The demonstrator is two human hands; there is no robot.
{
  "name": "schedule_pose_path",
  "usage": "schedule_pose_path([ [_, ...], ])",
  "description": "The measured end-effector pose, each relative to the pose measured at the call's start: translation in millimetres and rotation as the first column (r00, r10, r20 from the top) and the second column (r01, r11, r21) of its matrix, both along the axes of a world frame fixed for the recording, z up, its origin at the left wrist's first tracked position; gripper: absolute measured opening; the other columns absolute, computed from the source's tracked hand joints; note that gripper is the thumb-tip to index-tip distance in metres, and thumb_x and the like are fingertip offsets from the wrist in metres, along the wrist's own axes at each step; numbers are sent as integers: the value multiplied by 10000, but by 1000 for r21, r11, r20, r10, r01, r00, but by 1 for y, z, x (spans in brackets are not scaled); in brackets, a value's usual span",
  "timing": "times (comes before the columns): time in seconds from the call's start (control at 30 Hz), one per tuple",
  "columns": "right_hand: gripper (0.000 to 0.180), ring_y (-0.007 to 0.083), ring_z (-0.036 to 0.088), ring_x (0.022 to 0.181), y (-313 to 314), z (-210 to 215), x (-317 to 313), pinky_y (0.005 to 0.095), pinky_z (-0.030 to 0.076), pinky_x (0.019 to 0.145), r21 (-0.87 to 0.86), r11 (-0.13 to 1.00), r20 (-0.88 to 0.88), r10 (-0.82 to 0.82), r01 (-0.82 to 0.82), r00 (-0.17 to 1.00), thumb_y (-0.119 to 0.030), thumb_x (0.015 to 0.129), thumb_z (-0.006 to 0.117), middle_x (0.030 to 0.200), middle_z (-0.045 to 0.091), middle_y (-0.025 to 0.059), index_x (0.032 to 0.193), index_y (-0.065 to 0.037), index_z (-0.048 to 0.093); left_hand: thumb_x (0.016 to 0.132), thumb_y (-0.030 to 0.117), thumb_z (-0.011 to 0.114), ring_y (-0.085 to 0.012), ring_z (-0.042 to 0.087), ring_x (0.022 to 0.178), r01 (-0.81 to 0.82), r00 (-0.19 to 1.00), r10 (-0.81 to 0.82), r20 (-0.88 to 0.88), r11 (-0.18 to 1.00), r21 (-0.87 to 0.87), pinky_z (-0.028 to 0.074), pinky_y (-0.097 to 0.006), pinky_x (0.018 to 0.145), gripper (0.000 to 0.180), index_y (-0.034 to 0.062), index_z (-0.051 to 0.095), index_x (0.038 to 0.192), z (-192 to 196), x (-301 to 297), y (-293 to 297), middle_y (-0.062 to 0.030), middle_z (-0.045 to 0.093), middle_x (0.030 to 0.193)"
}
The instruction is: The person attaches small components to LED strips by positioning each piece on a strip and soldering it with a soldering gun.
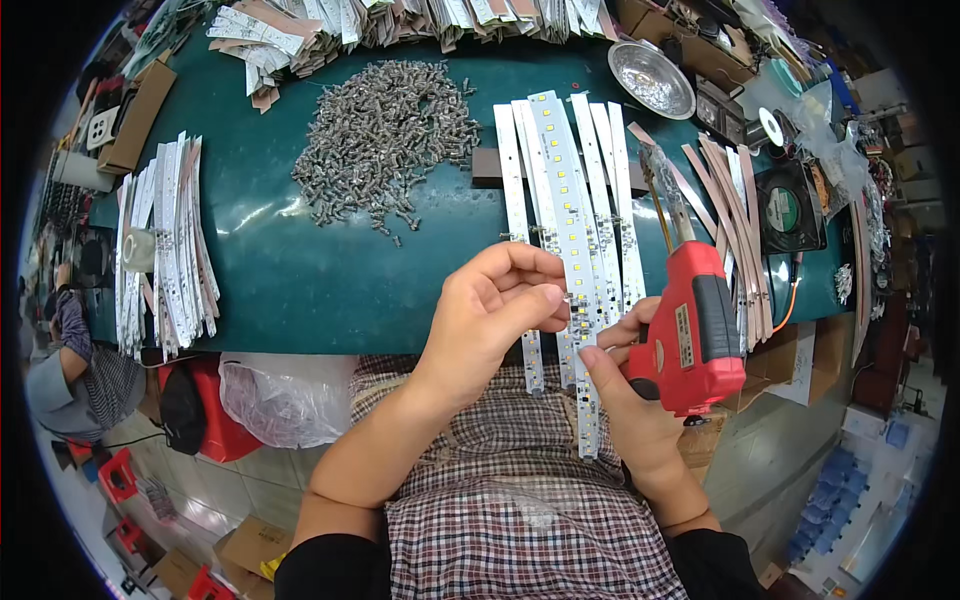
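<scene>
You have one LED strip [570, 220] between two sets of fingers; your right hand [640, 400] grips one red soldering gun [690, 340], thumb against the strip; your left hand [480, 325] curls its fingers at the strip's left edge, pinching or not I cannot tell; the strip's long axis points away from you, far end leaning left.

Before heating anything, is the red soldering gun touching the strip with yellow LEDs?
Apart: the head view shows other strips and the right hand between the red soldering gun and the yellow-LED strip.
</scene>
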State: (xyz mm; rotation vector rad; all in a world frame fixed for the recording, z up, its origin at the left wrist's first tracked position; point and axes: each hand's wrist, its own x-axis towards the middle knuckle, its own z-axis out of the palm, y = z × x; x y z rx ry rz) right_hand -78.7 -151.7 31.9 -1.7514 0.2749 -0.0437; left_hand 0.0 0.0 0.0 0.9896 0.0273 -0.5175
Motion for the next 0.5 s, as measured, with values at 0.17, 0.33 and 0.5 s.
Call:
schedule_pose_path([
  [0.17, 440, 55, 530, 787, -2, -1, 1, 192, 458, 722, -4, 1000, 8, 12, -12, 1000, 111, 793, 658, 929, 512, 44, 1141, -19, 423, 865, 19, 643, -111, 646, 793, 33, 999, -32, -37, 999, 38, 543, -245, 726, 171, -47, 594, 1016, 5, 0, -2, -91, 662, 912],
  [0.33, 440, 85, 585, 834, 4, 4, 3, 218, 500, 669, 50, 999, -39, -8, 10, 999, 107, 804, 646, 961, 516, 61, 1157, -18, 414, 857, 43, 650, -109, 643, 737, -25, 1000, 24, 13, 993, 117, 543, -230, 656, 141, -22, 612, 977, 3, 4, 2, -77, 668, 857],
  [0.5, 438, 148, 632, 900, -3, 6, -5, 258, 557, 657, 74, 995, -32, -66, 68, 997, 90, 826, 623, 1004, 512, 89, 1188, -6, 395, 847, 38, 642, -90, 640, 711, -127, 987, 70, 144, 887, 444, 531, -208, 625, 138, -28, 618, 966, -7, 33, 28, -60, 668, 826],
])
